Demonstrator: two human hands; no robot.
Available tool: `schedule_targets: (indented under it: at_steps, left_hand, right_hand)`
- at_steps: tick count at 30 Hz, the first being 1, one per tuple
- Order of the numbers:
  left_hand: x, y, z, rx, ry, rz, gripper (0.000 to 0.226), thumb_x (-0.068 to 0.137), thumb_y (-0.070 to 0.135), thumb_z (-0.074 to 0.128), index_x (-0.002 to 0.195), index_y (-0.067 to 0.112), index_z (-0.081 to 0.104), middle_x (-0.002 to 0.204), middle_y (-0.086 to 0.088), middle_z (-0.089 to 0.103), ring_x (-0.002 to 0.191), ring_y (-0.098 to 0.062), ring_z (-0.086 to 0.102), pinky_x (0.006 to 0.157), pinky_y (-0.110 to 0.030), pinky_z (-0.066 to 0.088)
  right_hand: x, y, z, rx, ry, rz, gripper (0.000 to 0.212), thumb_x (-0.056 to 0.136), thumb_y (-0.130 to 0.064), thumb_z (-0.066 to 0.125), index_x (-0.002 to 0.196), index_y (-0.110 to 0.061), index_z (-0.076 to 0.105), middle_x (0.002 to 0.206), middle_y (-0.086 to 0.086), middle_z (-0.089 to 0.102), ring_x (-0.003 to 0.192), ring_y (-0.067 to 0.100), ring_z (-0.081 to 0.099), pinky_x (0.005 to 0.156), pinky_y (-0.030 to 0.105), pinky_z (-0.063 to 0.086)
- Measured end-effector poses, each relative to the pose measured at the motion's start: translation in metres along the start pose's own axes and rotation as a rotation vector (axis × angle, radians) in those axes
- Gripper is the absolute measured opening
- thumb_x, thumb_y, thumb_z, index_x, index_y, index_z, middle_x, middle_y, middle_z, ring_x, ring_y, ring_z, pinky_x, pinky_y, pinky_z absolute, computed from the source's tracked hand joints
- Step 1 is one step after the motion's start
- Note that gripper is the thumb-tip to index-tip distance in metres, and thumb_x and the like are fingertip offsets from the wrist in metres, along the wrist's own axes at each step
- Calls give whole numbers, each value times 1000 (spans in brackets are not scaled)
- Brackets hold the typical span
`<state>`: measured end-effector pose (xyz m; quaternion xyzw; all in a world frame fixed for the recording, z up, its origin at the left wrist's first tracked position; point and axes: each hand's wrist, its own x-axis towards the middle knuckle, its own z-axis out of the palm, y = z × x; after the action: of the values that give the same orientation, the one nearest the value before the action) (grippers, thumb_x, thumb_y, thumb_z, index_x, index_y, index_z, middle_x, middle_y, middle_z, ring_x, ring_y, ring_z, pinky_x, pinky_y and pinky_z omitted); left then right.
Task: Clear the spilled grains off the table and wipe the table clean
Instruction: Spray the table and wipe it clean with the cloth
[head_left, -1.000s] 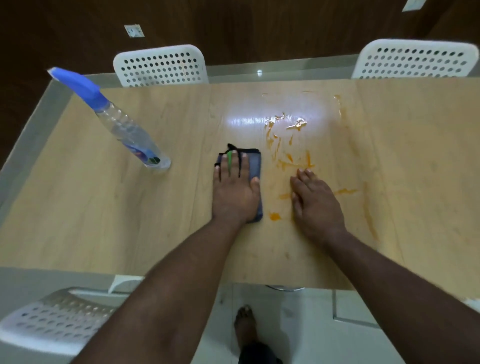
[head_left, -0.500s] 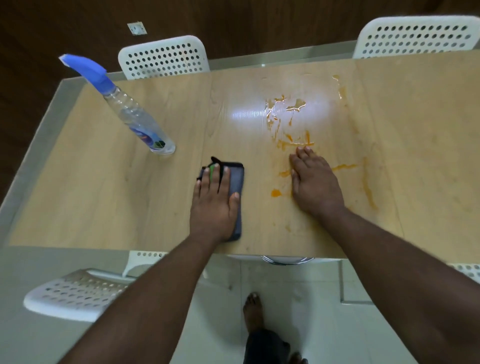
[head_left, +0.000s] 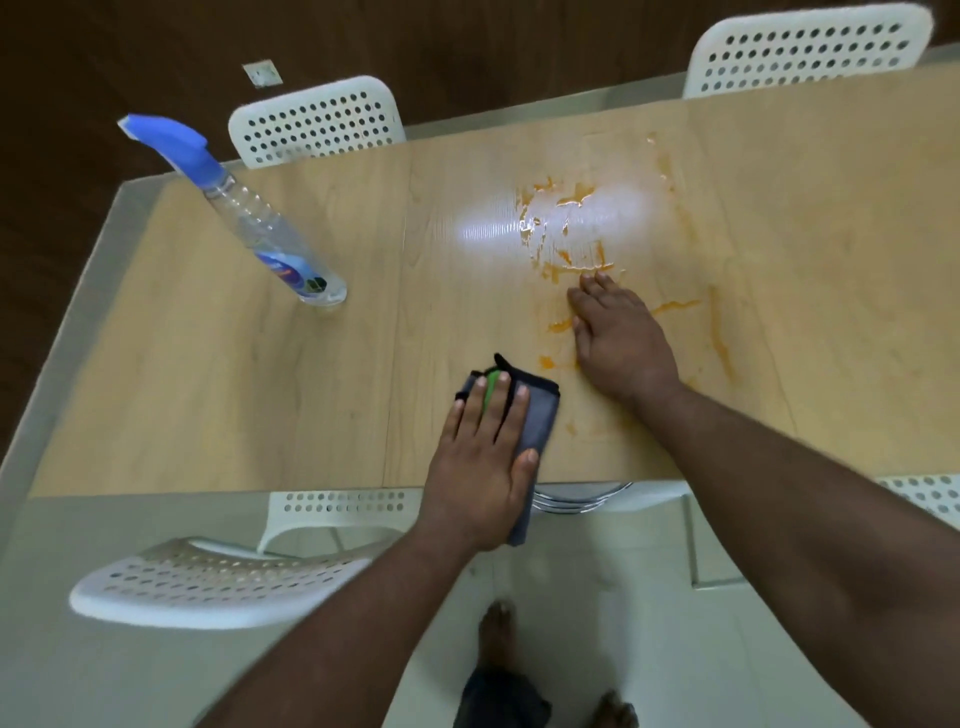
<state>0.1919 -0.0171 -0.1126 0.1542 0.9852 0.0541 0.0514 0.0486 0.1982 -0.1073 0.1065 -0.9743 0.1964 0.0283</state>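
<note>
While flat fingers of the left hand (head_left: 480, 478) and right hand (head_left: 623, 348) press cloth (head_left: 540, 421) and table (head_left: 234, 395), a spray bottle (head_left: 260, 223) stands apart

Person, head cam: bare arms, bare feet.
No sleeves on forearms; left hand (head_left: 480, 467) & right hand (head_left: 621, 345) w/o gloves; dark garment (head_left: 501, 699) at legs.

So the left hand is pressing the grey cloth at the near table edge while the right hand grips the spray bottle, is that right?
Not quite. The head view shows the right hand lying flat on the table among the orange smears, holding nothing. The spray bottle stands alone, far left. The left hand does press the grey cloth.
</note>
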Motion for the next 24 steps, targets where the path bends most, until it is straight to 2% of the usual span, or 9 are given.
schedule_targets:
  at_steps: [4, 8, 10, 14, 16, 18, 20, 22, 24]
  left_hand:
    - [4, -11, -11, 4, -58, 142, 68, 110, 48, 14, 169, 21, -3, 176, -3, -15, 161, -22, -18, 131, -50, 8]
    - [13, -17, -20, -54, -101, 249, 68, 109, 51, 14, 169, 24, -2, 176, 1, -14, 160, -16, -22, 132, -45, -1]
    - [21, -25, -26, -189, -106, 286, 67, 107, 48, 21, 169, 25, 9, 177, 2, -1, 162, -12, -13, 132, -39, 0]
    - [53, -67, -33, -398, -18, 265, 66, 102, 34, 33, 165, 18, 31, 172, -2, 27, 161, -18, 18, 131, -38, 18]
    - [75, -84, -36, -400, 2, 221, 67, 101, 35, 30, 165, 17, 32, 171, -6, 29, 160, -22, 21, 130, -39, 22]
    - [101, -93, -37, -382, -16, 257, 68, 102, 39, 26, 166, 16, 30, 172, -8, 27, 161, -24, 19, 130, -42, 23]
    - [121, -95, -36, -349, -16, 289, 65, 107, 41, 25, 166, 15, 27, 173, -9, 23, 162, -24, 12, 130, -43, 21]
    - [134, -92, -33, -343, -36, 303, 64, 110, 42, 24, 168, 16, 20, 175, -7, 15, 163, -22, 3, 131, -41, 14]
    - [138, -86, -27, -342, -51, 321, 64, 111, 44, 22, 169, 19, 14, 176, -4, 10, 163, -19, -4, 131, -42, 9]
  right_hand:
    - [1, 2, -2, 29, -4, 16, 53, 107, -32, 39, 156, -15, 50, 167, 7, 39, 158, 23, 28, 130, 40, 20]
    - [-4, -2, -3, 81, 1, 57, 50, 108, -30, 44, 154, -14, 53, 165, 8, 42, 157, 22, 32, 129, 38, 21]
    - [-14, -10, -1, 125, 50, 112, 52, 104, -30, 42, 150, -11, 57, 161, 11, 48, 154, 25, 38, 127, 39, 26]
    - [-55, -58, 9, 206, 226, 281, 49, 99, -20, 49, 145, -8, 62, 155, 15, 54, 147, 30, 48, 124, 44, 34]
    - [-81, -93, 21, 198, 249, 327, 51, 97, -17, 51, 145, -7, 61, 155, 16, 54, 146, 32, 48, 124, 46, 34]
    - [-99, -132, 38, 116, 235, 331, 55, 94, -17, 55, 147, -4, 59, 155, 18, 53, 147, 34, 47, 123, 50, 37]
    - [-104, -168, 54, 42, 159, 359, 59, 99, -25, 51, 155, -6, 49, 165, 16, 40, 156, 33, 33, 126, 53, 31]
    - [-100, -191, 66, -28, 111, 478, 64, 106, -34, 34, 165, -10, 30, 175, 12, 16, 163, 30, 8, 131, 51, 15]
    - [-94, -205, 74, -63, 120, 634, 67, 105, -33, 30, 167, -11, 20, 176, 11, 4, 163, 30, -3, 131, 52, 10]
